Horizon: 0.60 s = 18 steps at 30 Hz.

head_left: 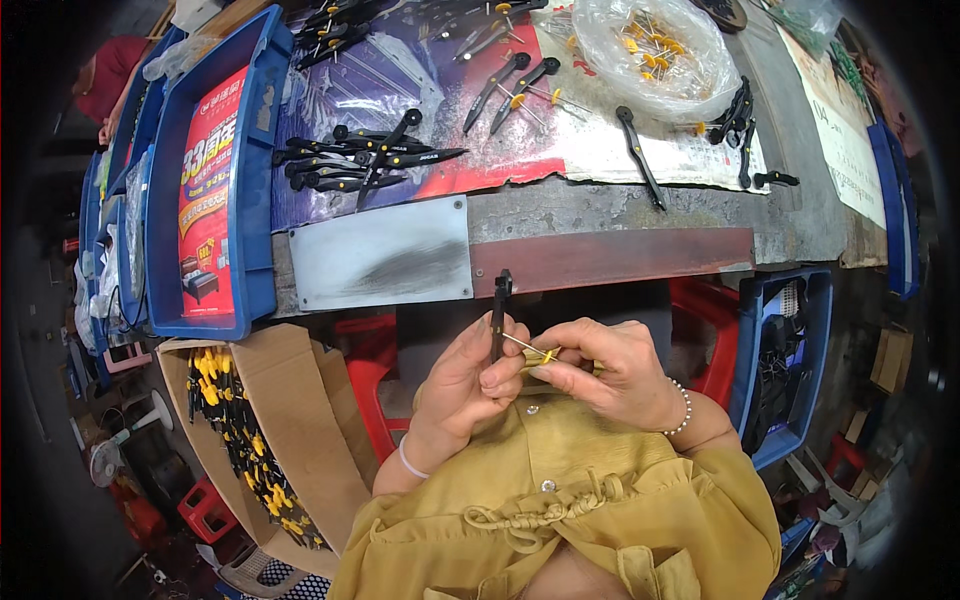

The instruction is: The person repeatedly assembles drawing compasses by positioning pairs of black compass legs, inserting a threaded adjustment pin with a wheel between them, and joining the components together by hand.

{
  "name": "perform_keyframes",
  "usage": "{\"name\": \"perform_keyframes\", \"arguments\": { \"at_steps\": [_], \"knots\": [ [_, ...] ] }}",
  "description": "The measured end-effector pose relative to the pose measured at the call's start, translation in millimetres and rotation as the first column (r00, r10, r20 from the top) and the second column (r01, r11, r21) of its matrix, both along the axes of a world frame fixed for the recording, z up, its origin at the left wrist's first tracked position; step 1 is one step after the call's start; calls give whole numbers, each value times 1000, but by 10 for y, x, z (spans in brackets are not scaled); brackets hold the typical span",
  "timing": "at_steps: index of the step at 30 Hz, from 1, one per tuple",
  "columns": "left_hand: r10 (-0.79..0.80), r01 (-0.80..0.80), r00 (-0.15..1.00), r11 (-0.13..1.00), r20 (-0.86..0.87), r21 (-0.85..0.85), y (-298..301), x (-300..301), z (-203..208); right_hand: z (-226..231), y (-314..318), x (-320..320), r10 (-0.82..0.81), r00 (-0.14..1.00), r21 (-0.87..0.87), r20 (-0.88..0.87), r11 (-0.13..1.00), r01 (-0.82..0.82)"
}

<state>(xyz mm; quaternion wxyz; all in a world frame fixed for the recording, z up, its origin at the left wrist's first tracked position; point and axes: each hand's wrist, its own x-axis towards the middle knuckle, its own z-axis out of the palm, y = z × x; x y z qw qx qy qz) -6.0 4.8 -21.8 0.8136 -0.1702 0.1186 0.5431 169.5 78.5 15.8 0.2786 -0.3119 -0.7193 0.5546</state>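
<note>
Below the front edge of the bench, my left hand [472, 380] grips a slim black plastic piece [499, 312] with a knobbed end, held upright between thumb and fingers. My right hand [610, 372] pinches a thin metal pin with a yellow disc [547, 354] near its end. The pin's far tip meets the side of the black piece; how deep it goes in, I cannot tell. On the bench lie a pile of similar black pieces [350, 160], a single one [640, 158], and two with yellow-disc pins [518, 101] beside them.
A clear plastic bag [600, 35] of yellow-disc pins rests at the back. A blue crate [262, 180] stands at left, above a cardboard box [290, 430] full of black-and-yellow pieces. Another blue crate [745, 400] is at right. Red stool parts [368, 370] show beneath the bench.
</note>
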Motion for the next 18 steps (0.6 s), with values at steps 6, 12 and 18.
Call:
{"name": "perform_keyframes", "arguments": {
  "at_steps": [6,12,18],
  "knots": [
    [8,-4,992,1000,-125,30,9,-2,40,-18,-3,6,15,1000,54,13,998,-16],
    [24,-16,977,999,-210,38,-1,6,42,-21,-19,4,-1,999,82,41,997,-2],
    [15,-12,980,1000,-197,18,-11,4,30,-10,-22,0,7,999,143,41,990,-13]
  ]
}}
